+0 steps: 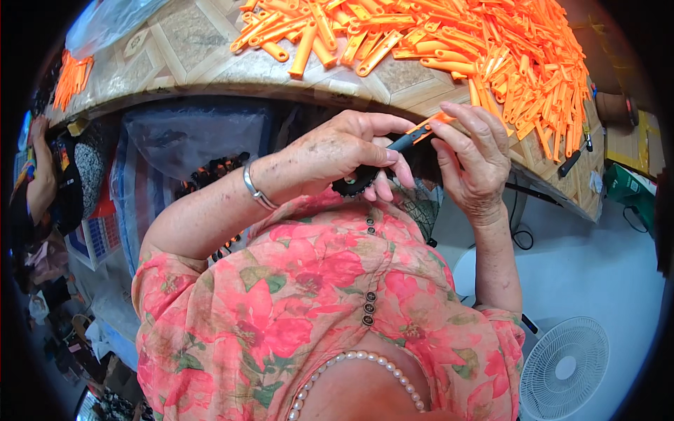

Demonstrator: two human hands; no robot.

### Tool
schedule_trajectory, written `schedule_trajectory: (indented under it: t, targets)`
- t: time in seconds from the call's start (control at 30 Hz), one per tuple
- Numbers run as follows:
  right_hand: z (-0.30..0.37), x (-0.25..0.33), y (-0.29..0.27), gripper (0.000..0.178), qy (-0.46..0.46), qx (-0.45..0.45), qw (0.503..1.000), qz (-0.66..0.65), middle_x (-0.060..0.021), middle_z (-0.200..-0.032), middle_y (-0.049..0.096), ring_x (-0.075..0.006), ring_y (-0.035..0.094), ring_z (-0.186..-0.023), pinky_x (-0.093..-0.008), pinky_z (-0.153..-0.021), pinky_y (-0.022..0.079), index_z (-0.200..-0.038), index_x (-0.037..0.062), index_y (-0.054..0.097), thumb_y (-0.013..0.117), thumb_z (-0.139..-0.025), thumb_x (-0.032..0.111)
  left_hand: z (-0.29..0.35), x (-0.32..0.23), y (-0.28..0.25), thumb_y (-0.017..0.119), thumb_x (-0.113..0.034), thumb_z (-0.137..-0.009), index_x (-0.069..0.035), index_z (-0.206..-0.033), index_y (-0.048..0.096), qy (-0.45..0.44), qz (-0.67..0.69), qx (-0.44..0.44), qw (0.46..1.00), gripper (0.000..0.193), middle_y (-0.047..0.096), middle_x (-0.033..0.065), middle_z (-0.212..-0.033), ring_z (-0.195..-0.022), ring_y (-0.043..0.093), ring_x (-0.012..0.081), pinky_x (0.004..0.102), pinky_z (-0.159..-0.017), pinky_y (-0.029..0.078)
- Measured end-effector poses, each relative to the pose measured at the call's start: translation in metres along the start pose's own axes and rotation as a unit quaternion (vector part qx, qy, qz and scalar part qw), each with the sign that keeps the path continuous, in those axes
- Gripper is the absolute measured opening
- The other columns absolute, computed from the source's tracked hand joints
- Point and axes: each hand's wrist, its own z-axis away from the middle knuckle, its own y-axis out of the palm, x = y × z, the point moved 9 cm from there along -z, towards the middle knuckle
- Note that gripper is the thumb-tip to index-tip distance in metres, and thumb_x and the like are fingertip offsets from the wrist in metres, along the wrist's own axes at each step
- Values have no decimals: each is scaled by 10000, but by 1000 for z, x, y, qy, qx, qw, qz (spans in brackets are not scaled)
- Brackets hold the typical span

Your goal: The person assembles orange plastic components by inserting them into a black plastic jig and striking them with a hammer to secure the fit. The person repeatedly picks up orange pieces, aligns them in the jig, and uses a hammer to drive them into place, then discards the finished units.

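Head view, workpiece: slim dark-grey handle [403, 143] with a flat bright-orange plastic strip [444, 117] on its 2 o'clock end; held at 1 o'clock, in front of the chest. Black knobbed ring [351, 186] by the left palm; can't tell if joined to the handle.
Left hand [347, 147]: mostly closed, thumb over curled fingers, gripping the handle.
Right hand [474, 151]: half-curled, fingertips on the strip; can't tell if pinched or just pressed.
Handling guess: light, one-hand load. Strip likely stiff with slight flex, smooth, could slip; thin, so don't twist it. Ring looks rubbery.
Hold: handle mid-length, strip by its long edges near the tip.
Edge: near rim of the wood-patterned surface [210, 67] curves just beyond the fingers; drops here miss the top.
Tight side: heap of orange plastic strips [519, 63], 12 to 2 o'clock, right up to the rim; dark-handled tool [570, 163] between 2 and 3.
Open room: bare top at 11; floor [618, 274] at 3 to 4, white round fan [566, 368] at 4.
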Motion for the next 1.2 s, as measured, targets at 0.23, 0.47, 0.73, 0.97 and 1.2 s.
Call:
schedule_trajectory:
  t: [0.23,0.47,0.73,0.97,1.2]
  targets:
    - [6,-3,0,309,25,-14,1000,-5,-39,-1115,633,-253,588,-1028,-402,-902,445,-1018,122,681,725,-717,66,-6,5,-4,514,-67,-949,-18,-1349,427,24,39,-83,995,412,667,139,-948,-732,666,149,249,-649,545]
    - [43,-99,-84,250,182,-146,951,201,-87,-1102,631,-280,575,-1027,-411,-923,422,-1041,96,671,647,-794,66,-6,7,-1,473,-37,-955,18,-1335,343,47,58,-144,987,405,644,162,-953,-711,664,166,281,-641,557]
    - [226,-346,-146,373,493,-198,847,1,-34,-884,607,-91,556,-788,-237,-680,466,-1129,25,624,728,-838,236,-9,5,4,476,-39,-944,17,-1315,350,44,64,-137,988,396,641,152,-969,-709,665,156,270,-641,560]
    - [218,-350,-155,560,602,-40,795,55,-101,-955,671,-160,622,-880,-303,-776,492,-1292,25,538,737,-801,207,-7,11,2,510,-75,-949,0,-1305,424,35,87,-144,985,374,646,121,-944,-721,663,142,251,-636,549]
    - [33,-79,-74,397,106,-30,988,105,-70,-1177,623,-266,561,-1096,-385,-954,419,-1178,104,642,670,-787,43,-15,16,8,523,-96,-953,-22,-1303,441,30,108,-93,989,367,646,109,-918,-728,673,159,260,-630,561]
